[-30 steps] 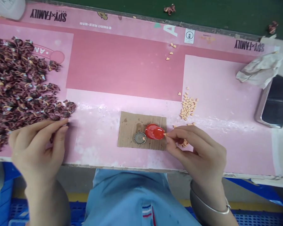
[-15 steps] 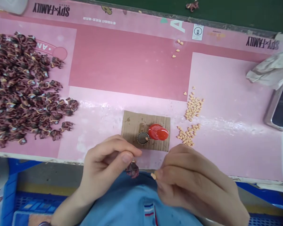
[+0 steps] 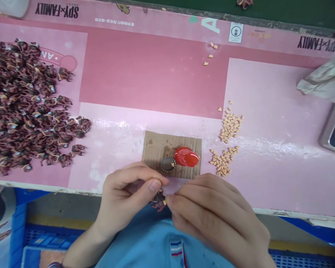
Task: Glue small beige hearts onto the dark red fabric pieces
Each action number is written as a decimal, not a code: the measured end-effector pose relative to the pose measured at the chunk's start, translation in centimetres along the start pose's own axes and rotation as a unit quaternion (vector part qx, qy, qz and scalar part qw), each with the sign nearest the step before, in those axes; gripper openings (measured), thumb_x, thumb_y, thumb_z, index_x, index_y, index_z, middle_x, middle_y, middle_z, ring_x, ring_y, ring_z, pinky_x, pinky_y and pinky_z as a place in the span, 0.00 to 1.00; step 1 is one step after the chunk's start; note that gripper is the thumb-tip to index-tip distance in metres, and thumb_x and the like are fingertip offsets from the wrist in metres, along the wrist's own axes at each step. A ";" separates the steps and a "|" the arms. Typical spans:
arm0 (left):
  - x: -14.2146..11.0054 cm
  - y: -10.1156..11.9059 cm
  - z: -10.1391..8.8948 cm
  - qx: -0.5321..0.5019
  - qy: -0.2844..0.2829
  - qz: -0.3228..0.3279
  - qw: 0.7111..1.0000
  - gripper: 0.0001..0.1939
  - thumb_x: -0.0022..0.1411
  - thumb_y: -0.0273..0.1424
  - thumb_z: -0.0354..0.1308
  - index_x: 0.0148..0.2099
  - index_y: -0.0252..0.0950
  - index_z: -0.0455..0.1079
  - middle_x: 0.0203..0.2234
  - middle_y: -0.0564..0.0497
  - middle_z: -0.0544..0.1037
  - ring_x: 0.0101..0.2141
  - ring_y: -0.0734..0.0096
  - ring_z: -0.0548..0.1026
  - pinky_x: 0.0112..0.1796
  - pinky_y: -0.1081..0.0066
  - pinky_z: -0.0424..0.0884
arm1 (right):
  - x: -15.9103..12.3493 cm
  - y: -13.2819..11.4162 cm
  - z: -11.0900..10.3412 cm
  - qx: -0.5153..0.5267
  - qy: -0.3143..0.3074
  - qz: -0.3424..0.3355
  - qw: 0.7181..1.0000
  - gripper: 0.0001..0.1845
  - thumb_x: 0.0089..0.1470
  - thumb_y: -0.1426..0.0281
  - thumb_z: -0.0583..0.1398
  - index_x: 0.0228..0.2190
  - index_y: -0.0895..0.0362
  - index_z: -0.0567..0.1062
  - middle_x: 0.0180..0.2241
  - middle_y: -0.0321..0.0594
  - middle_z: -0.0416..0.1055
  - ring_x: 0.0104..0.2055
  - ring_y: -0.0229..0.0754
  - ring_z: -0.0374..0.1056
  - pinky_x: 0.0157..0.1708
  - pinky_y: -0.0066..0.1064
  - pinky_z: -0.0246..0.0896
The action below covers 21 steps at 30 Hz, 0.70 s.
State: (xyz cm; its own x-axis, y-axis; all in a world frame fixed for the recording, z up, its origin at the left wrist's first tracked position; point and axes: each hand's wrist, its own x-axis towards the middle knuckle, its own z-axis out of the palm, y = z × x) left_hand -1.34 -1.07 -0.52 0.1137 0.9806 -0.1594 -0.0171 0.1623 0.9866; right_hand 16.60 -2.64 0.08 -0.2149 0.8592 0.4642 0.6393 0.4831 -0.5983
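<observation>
Maroon-and-black, a small moulded figurine (image 3: 157, 202) is hanging from my left hand (image 3: 132, 193), where my thumb and forefinger are pinching it from above. My right hand (image 3: 216, 214) is grasping 1 tiny pale-yellow piece (image 3: 164, 203) between its fingertips and is holding it right at the figurine's side; whether the 2 are actually touching, I cannot tell. Both hands are meeting over the table's near edge, with my blue clothing (image 3: 145, 238) showing beneath the figurine.

Just beyond, a brown corrugated cardboard rectangle (image 3: 153, 149) is bearing a glossy red rounded object (image 3: 186, 156) and, just left of it, a round grey crimp-edged cap (image 3: 168, 164). To the right, 2 loose clusters of pale-yellow pieces (image 3: 230, 127) are lying on the pink printed table covering (image 3: 150, 70). Far left, a heap of similar maroon figurines (image 3: 25, 108) is spreading.
</observation>
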 end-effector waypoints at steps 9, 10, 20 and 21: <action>0.1 -0.2 0.7 0.171 0.045 0.124 0.976 0.09 0.70 0.25 0.64 0.45 0.45 0.83 0.34 0.57 0.86 0.30 0.77 0.81 0.33 0.80 0.79 | -0.9 0.6 -1.5 -0.010 -0.065 -0.025 0.998 0.14 0.64 0.78 0.58 0.47 0.57 0.81 0.37 0.40 0.83 0.36 0.40 0.80 0.38 0.31 0.80; 0.4 0.0 0.6 0.192 0.030 0.139 0.971 0.09 0.70 0.25 0.64 0.45 0.45 0.82 0.35 0.57 0.86 0.30 0.77 0.82 0.33 0.80 0.79 | -1.0 1.2 -2.0 -0.008 -0.075 -0.013 0.997 0.15 0.64 0.78 0.58 0.47 0.56 0.80 0.37 0.39 0.83 0.36 0.40 0.79 0.37 0.31 0.80; 10.5 4.7 -2.0 0.467 0.002 0.198 0.862 0.16 0.67 0.46 0.64 0.40 0.41 0.86 0.33 0.58 0.87 0.35 0.70 0.85 0.35 0.76 0.77 | -4.9 9.7 -7.3 -0.184 0.087 0.127 0.971 0.15 0.61 0.79 0.65 0.46 0.49 0.82 0.36 0.39 0.81 0.35 0.43 0.77 0.34 0.37 0.76; 12.8 5.1 -1.5 0.477 -0.003 0.183 0.860 0.19 0.68 0.46 0.61 0.42 0.37 0.85 0.34 0.57 0.87 0.38 0.67 0.86 0.42 0.69 0.79 | -5.1 10.1 -7.2 -0.190 0.077 0.121 0.971 0.13 0.62 0.78 0.65 0.45 0.50 0.82 0.36 0.39 0.81 0.35 0.43 0.77 0.35 0.37 0.76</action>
State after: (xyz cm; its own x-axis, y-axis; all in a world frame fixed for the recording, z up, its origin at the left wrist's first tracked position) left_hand -1.46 12.52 2.40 0.2797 0.9458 0.1651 0.7690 -0.3236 0.5513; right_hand 29.48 -3.35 -3.62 0.0710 0.8905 0.4495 0.8898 0.1471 -0.4319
